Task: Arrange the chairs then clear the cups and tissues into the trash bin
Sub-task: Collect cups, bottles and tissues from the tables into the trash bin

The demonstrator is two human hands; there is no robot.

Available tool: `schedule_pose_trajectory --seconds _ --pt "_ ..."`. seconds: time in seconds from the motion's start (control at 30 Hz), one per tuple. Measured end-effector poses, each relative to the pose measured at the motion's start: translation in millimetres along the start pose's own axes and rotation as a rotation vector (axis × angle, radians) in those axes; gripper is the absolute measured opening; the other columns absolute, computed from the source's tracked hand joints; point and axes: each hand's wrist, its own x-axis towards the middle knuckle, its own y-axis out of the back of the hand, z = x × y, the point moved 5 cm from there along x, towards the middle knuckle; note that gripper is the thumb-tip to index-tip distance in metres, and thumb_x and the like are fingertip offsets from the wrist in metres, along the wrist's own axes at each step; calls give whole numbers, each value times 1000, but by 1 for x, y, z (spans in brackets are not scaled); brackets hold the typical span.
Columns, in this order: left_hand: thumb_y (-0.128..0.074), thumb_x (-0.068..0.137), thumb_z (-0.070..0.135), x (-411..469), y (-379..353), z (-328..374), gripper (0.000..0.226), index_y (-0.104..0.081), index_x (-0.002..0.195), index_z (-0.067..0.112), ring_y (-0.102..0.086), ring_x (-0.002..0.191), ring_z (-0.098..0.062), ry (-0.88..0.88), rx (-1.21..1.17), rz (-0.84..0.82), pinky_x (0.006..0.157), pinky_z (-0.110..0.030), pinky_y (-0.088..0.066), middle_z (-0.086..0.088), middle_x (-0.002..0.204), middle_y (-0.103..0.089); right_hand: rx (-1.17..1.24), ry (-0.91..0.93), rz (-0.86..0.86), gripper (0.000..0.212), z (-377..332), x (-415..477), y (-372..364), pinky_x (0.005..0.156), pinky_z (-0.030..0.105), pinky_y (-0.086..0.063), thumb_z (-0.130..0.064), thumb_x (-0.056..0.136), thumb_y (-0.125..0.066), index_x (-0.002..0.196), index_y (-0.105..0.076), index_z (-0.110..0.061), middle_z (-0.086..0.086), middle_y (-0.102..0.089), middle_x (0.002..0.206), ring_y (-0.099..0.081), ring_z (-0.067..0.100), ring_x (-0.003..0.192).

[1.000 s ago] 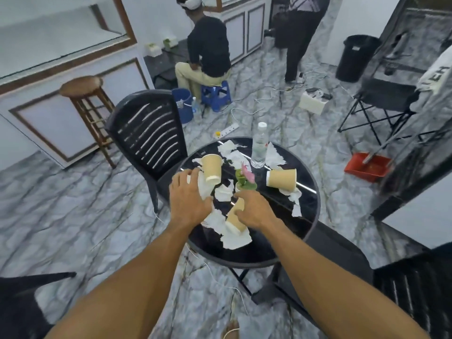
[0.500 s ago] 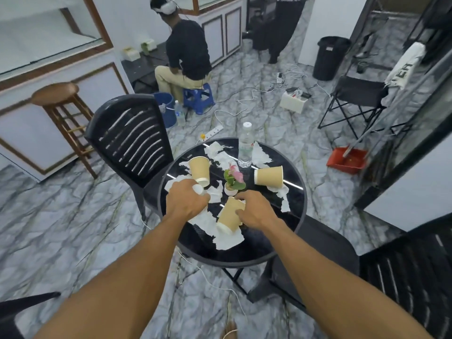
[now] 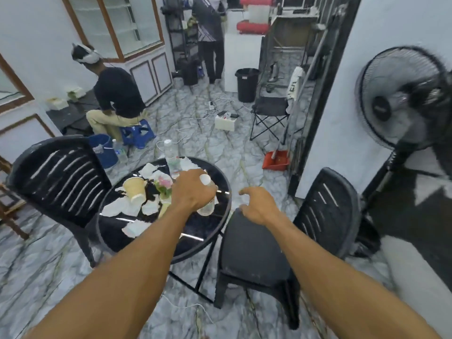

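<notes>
1. Head view: the left hand (image 3: 193, 192) is closed around a clear bottle (image 3: 206, 204) over the table (image 3: 220, 172).
2. The right hand (image 3: 256, 206), fingers loosely spread and holding nothing, rests on the chair (image 3: 254, 245) seat edge.
3. Nearest cup (image 3: 134, 189) lies tipped at nine o'clock from the left hand, tissues (image 3: 122, 209) around it; the trash bin (image 3: 247, 84) stands well off at twelve o'clock.

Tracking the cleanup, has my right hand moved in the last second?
Yes. The right hand left the round table, moving right, now above the chair seat.

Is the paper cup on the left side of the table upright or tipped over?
Tipped over. The paper cup lies on its side on the table, among tissues.
</notes>
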Motion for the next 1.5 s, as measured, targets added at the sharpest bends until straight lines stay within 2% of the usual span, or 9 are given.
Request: schedule_pose_trajectory --seconds 0.17,0.43,0.67,0.77,0.93,1.03,1.23,1.4,1.5 --pt "-67 65 41 -24 -50 127 23 -52 59 24 -57 64 -16 -197 -110 -123 50 -26 -33 8 64 -59 -20 -190 156 49 89 -62 86 103 37 -46 -23 80 -63 129 -61 -22 3 -60 134 -55 24 124" --pt "-64 63 46 -96 -141 330 22 -60 66 25 -64 71 -19 -644 -256 -331 62 -33 -53 8 67 -66 -82 -571 416 34 219 -210 187 87 35 -51 -18 78 -65 112 -69 -19 5 -69 113 -62 28 108" --pt "-76 70 42 -255 -236 443 32 -72 97 26 -65 85 -16 -955 -335 -672 80 -29 -54 7 95 -72 -5 -995 607 41 313 -424 186 101 35 -46 -21 84 -67 124 -64 -17 4 -62 131 -56 25 123" --pt "-76 72 39 -349 -271 469 28 -72 95 23 -66 90 -21 -1064 -297 -848 82 -34 -56 4 95 -73 72 -1178 663 41 340 -523 163 102 37 -47 -22 84 -67 124 -64 -19 3 -62 132 -56 26 123" --pt "-77 67 37 -504 -324 483 21 -70 82 23 -65 82 -19 -1141 -193 -1106 72 -29 -54 6 83 -70 194 -1442 740 34 372 -675 112 92 35 -51 -17 77 -64 110 -70 -18 8 -70 116 -62 31 111" --pt "-79 68 37 -583 -355 481 25 -71 88 23 -60 83 -16 -1196 -116 -1235 75 -23 -48 7 89 -68 287 -1542 764 35 386 -740 73 93 37 -53 -17 78 -66 112 -71 -16 9 -71 115 -63 30 110" --pt "-80 67 32 -699 -401 467 35 -75 102 24 -66 91 -16 -1206 -10 -1402 83 -22 -51 1 105 -71 469 -1664 741 47 410 -834 -1 104 37 -47 -14 76 -67 123 -67 -17 4 -66 127 -60 23 119" --pt "-78 74 25 -755 -415 465 34 -73 108 22 -64 86 -16 -1204 4 -1449 82 -25 -54 6 94 -66 555 -1731 810 40 421 -884 -29 103 35 -48 -16 82 -69 122 -67 -17 4 -67 126 -62 22 116" --pt "-75 75 20 -772 -426 458 43 -70 117 20 -66 101 -22 -1335 101 -1458 85 -23 -51 -3 114 -69 578 -1741 827 37 425 -895 -39 101 37 -49 -18 84 -69 122 -67 -17 5 -68 124 -63 23 113"
